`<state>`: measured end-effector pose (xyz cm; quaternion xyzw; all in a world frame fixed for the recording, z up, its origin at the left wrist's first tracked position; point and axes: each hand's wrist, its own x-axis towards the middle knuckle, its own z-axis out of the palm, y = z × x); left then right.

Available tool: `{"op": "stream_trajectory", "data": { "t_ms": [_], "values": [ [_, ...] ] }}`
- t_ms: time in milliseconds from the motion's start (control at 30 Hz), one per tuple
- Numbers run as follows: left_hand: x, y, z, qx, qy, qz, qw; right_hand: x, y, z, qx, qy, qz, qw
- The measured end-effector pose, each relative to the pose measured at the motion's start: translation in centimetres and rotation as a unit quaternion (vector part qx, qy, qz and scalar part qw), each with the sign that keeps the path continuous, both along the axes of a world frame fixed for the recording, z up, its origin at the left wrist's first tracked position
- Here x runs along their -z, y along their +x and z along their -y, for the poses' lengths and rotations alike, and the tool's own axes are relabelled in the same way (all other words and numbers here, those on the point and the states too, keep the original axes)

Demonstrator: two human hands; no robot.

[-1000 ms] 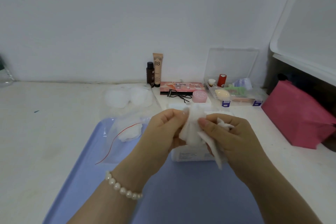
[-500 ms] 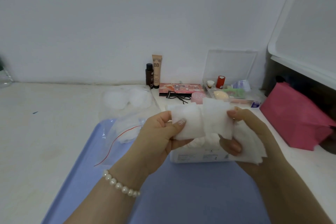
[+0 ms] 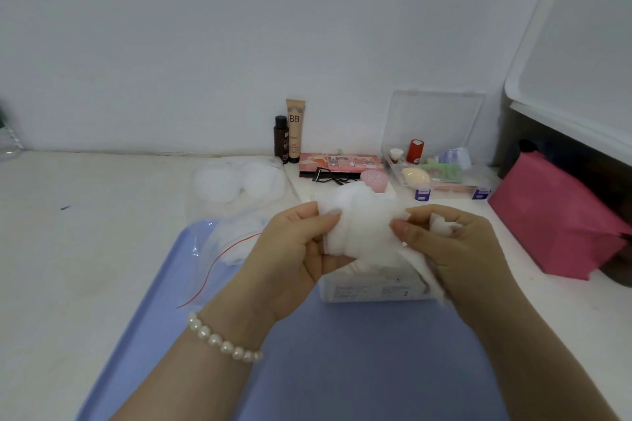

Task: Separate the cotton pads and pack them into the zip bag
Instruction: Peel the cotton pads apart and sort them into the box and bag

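Note:
Between both hands I hold white square cotton pads (image 3: 362, 229) above the blue tray (image 3: 342, 369). My left hand (image 3: 294, 249) pinches their left edge with thumb on top. My right hand (image 3: 448, 246) pinches the right edge and also clutches several more pads, which hang down below its palm. Under my hands a white pack of cotton pads (image 3: 372, 287) lies on the tray. The clear zip bag (image 3: 232, 239) with a red seal line lies at the tray's far left corner with round pads inside it.
Another clear bag of round pads (image 3: 239, 181) lies behind the zip bag. Along the wall stand a dark bottle (image 3: 281, 139), a BB tube (image 3: 294, 130), a palette (image 3: 340, 162) and an open clear box (image 3: 441, 171). A pink pouch (image 3: 554, 215) sits at right.
My hands have come closer together again, and the two pads spread apart half a second ago are now bunched between my thumbs. Nothing on the tray has moved.

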<state>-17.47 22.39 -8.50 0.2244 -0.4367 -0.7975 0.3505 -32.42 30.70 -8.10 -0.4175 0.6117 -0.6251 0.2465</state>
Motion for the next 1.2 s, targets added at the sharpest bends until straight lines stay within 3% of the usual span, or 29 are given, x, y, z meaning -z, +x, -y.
{"op": "stream_trajectory", "data": {
  "t_ms": [67,167,233,467,700,933,1100,1200],
  "values": [
    [0.1,-0.1,0.0,-0.003,-0.006,0.008,1.000,-0.5,0.1,-0.4,-0.014,-0.011,0.011,1.000],
    [0.4,-0.3,-0.2,0.013,-0.028,0.033,0.999,-1.7,0.6,-1.3,-0.116,-0.030,0.128,0.985],
    [0.5,-0.4,-0.4,0.024,-0.030,0.043,0.998,-2.0,1.0,-1.6,-0.151,-0.013,0.142,0.978],
    [0.1,-0.3,-0.8,0.054,-0.039,0.049,0.997,-1.0,0.9,-0.5,-0.040,-0.014,0.029,0.999],
    [0.0,-0.3,-0.6,0.062,0.005,0.031,0.998,-0.7,0.8,-0.5,0.004,-0.014,-0.012,1.000],
    [0.6,-0.5,-0.9,0.052,-0.027,0.048,0.997,-0.7,1.3,-0.3,0.021,-0.015,-0.053,0.998],
    [0.7,-0.5,-0.5,0.031,-0.013,0.057,0.998,-0.6,-0.2,0.1,0.053,0.036,0.124,0.990],
    [0.7,-0.6,-0.6,0.026,-0.013,0.062,0.998,-0.6,-0.4,-0.1,-0.026,0.015,0.267,0.963]
  ]
}}
